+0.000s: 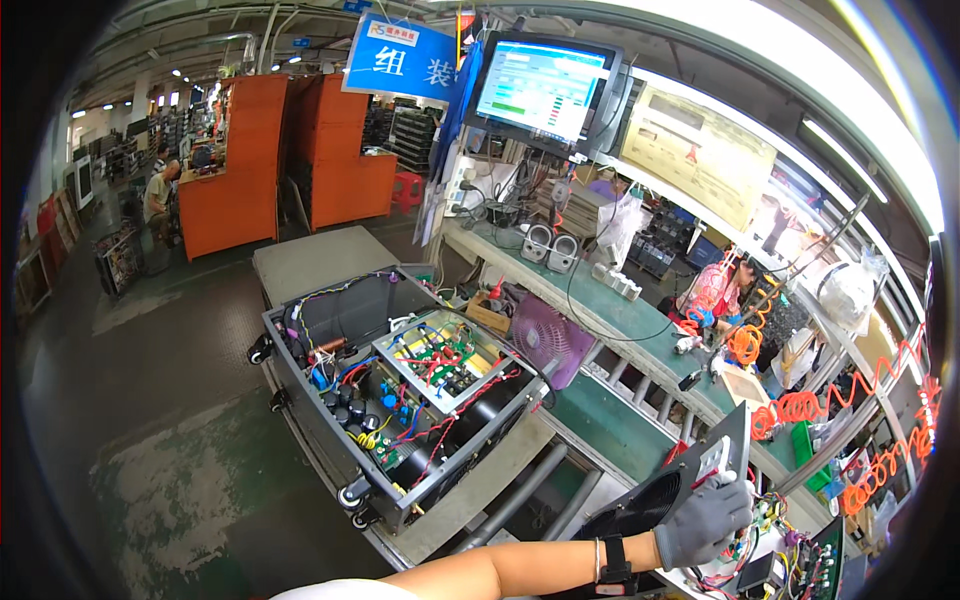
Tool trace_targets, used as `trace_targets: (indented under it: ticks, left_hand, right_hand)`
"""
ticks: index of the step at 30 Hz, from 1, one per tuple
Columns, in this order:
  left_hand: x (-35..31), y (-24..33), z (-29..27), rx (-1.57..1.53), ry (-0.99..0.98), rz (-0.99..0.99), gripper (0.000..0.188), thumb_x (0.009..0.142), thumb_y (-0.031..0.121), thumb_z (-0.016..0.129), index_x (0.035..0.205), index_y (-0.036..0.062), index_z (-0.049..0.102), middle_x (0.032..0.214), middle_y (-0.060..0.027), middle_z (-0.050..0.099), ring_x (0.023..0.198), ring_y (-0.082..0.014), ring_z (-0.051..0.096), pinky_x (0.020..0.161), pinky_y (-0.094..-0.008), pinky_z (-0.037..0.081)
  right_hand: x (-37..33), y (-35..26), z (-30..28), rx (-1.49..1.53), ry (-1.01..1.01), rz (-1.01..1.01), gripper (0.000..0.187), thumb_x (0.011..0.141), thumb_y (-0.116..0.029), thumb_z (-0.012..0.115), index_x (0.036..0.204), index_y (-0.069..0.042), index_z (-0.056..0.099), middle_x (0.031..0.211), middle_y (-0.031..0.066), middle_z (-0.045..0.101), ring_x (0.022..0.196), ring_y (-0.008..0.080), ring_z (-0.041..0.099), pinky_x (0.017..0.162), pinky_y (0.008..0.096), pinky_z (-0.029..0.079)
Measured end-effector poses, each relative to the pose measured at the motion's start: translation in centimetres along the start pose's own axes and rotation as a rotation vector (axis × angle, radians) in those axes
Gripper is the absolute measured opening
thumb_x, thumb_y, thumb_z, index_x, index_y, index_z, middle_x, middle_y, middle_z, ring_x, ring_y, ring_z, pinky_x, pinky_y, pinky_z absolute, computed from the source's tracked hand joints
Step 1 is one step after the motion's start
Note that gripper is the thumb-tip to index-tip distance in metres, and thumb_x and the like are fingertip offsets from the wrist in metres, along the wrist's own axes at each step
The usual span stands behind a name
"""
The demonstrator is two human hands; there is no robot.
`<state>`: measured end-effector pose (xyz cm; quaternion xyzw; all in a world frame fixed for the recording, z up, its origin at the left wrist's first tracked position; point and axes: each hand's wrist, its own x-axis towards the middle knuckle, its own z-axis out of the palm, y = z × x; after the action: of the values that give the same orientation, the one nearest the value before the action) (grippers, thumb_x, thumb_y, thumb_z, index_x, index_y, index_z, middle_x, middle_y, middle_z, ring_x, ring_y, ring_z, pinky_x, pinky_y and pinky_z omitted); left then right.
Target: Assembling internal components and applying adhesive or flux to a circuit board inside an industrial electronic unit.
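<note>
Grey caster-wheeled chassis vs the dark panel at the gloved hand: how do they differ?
Shape: the chassis is a deep open box full of wiring; the dark panel is flat and looks smaller.
Pose: the chassis lies open side up; the panel looks tilted upright.
Contact: the gloved hand is on the panel, not the chassis.
Shared: dark colouring.

Left hand [706,524] covering part of the fan [655,497] lower right, sleeve [335,591] sliced off at the bottom edge, screen [545,88] text too tiny up top, distant person [160,195] blurry upper left
</note>
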<state>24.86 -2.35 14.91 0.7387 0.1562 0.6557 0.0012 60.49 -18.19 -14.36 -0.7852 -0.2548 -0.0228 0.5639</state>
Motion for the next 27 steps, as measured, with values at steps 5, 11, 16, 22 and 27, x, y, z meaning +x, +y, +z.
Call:
trace_targets:
  ticks: [5,11,16,22,27]
  left_hand:
    - [-0.1,-0.1,0.0,-0.015,0.008,0.006,0.031,0.071,0.01,0.063,0.101,0.0034,0.056,0.109,-0.0148,0.056,0.124,-0.0336,0.051,0.112,-0.0509,0.031]
    - [-0.6,-0.4,0.3,-0.006,-0.041,-0.018,0.038,0.071,0.013,0.064,0.107,0.0028,0.06,0.117,-0.0173,0.058,0.126,-0.0334,0.05,0.115,-0.0501,0.027]
    - [0.2,0.0,-0.9,-0.01,-0.008,0.013,0.031,0.072,0.014,0.063,0.101,0.0035,0.058,0.109,-0.0141,0.057,0.122,-0.033,0.053,0.109,-0.0497,0.033]
    - [-0.1,-0.7,-0.6,-0.096,-0.066,0.005,0.029,0.073,0.013,0.061,0.101,0.0051,0.057,0.105,-0.0149,0.056,0.116,-0.0365,0.055,0.103,-0.0496,0.039]
    - [-0.2,-0.4,-1.2,-0.024,0.019,0.04,0.029,0.069,0.0,0.059,0.098,0.0044,0.062,0.103,-0.0176,0.06,0.101,-0.0356,0.06,0.09,-0.0464,0.048]
  right_hand:
    - [-1.1,-1.4,-0.3,0.026,-0.051,0.059,0.038,0.088,-0.036,0.072,0.101,-0.003,0.061,0.091,0.0125,0.066,0.082,0.0278,0.064,0.069,0.0424,0.052]
    - [-2.2,-2.3,-0.7,0.065,-0.101,0.117,0.04,0.088,-0.038,0.072,0.106,-0.004,0.06,0.095,0.0118,0.066,0.085,0.0276,0.065,0.071,0.0431,0.054]
    - [-3.3,-2.0,-2.1,0.144,-0.097,0.207,0.042,0.088,-0.04,0.071,0.11,-0.005,0.06,0.099,0.0112,0.067,0.088,0.0275,0.065,0.073,0.0436,0.055]
    - [-4.3,0.0,-5.2,0.336,-0.044,0.365,0.045,0.089,-0.041,0.071,0.115,-0.006,0.06,0.103,0.0104,0.067,0.092,0.0274,0.066,0.075,0.0443,0.056]
    - [-4.9,3.8,-11.4,0.727,0.09,0.55,0.048,0.089,-0.043,0.071,0.119,-0.007,0.06,0.106,0.0098,0.068,0.095,0.0272,0.067,0.077,0.0449,0.057]
